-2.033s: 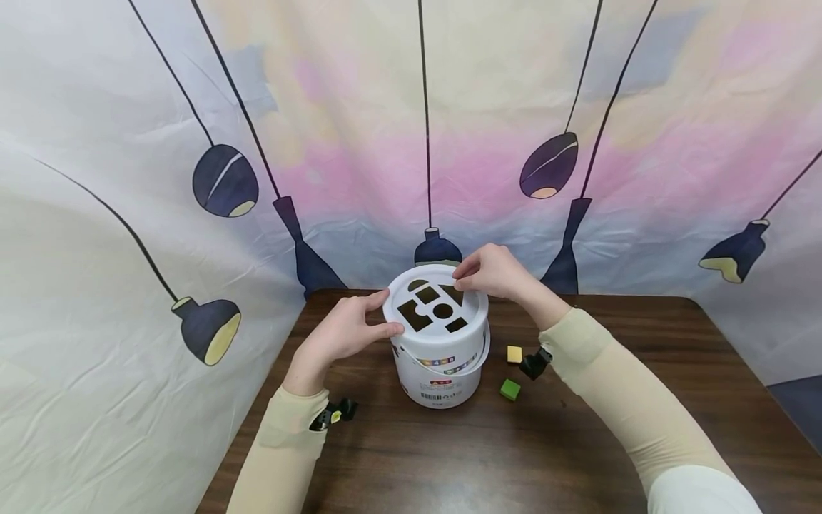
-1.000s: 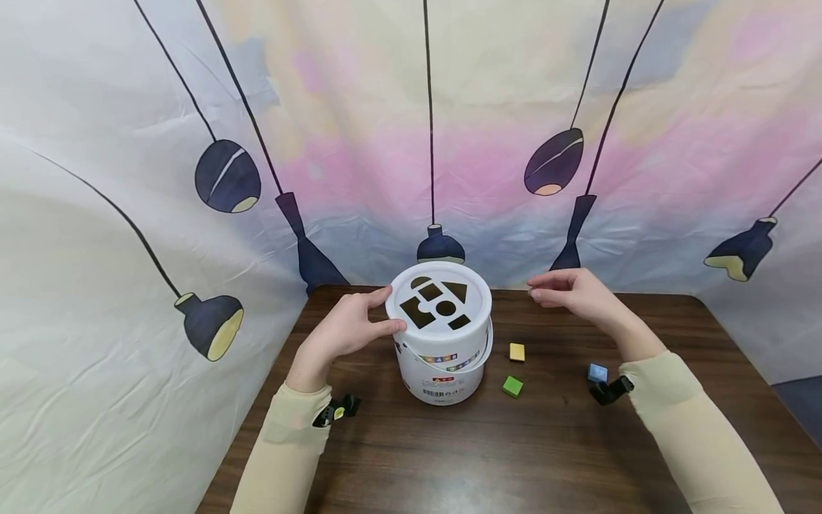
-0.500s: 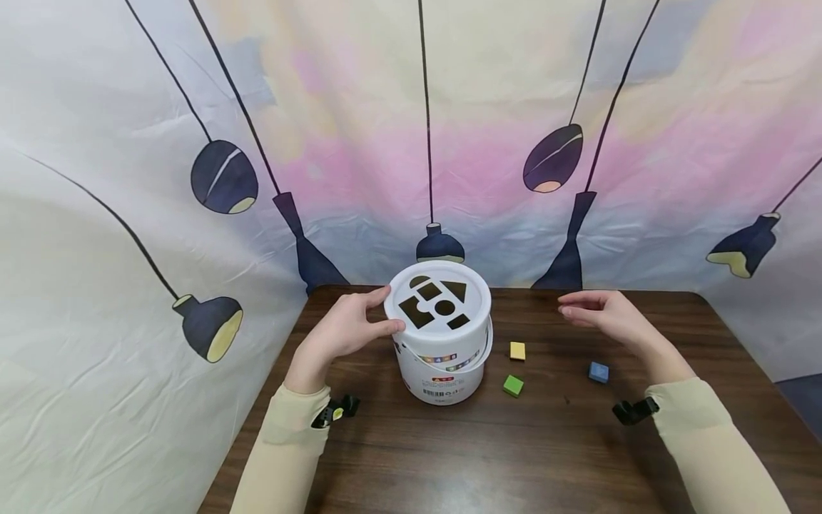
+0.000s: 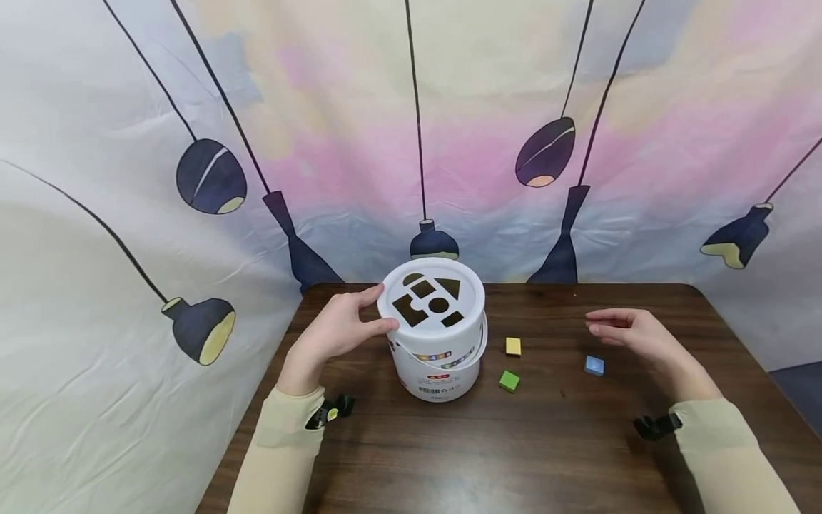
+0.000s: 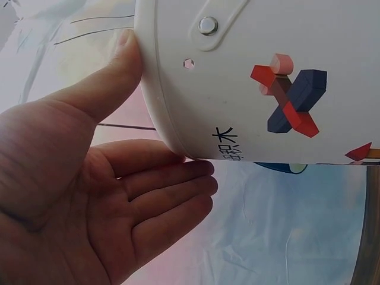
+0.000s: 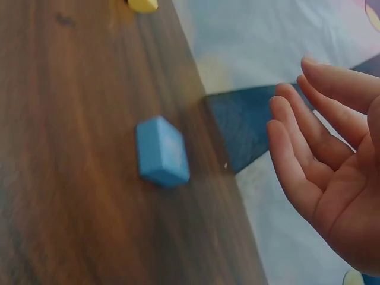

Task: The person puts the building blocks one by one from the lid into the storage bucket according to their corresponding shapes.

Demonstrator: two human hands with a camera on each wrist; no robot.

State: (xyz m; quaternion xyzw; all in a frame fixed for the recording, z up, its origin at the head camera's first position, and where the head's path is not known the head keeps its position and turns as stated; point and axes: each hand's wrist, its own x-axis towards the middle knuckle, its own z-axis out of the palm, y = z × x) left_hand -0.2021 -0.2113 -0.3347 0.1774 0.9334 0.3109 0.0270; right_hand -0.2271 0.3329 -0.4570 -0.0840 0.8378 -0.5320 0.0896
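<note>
A white lidded bucket (image 4: 437, 368) stands upright on the table, its lid (image 4: 465, 303) pierced with several shaped holes. My left hand (image 4: 334, 325) rests against the left side of the lid. In the left wrist view its thumb (image 5: 113, 74) and index finger touch the rim, and the other fingers lie fairly straight beside it. My right hand (image 4: 645, 339) hovers at the right with nothing in it, its fingers slightly bent. Just left of it lies a blue block (image 4: 594, 365), also seen in the right wrist view. A yellow block (image 4: 513, 347) and a green block (image 4: 509, 381) lie beside the bucket.
The dark wooden table (image 4: 449, 457) reaches back to a cloth backdrop (image 4: 488, 185) printed with hanging lamps. The bucket's handle (image 4: 483, 343) hangs down at its front right. A small camera is strapped to each wrist.
My right hand has left the lid, moving right and toward me past the blue block, which has come into view. The left hand keeps its place on the lid.
</note>
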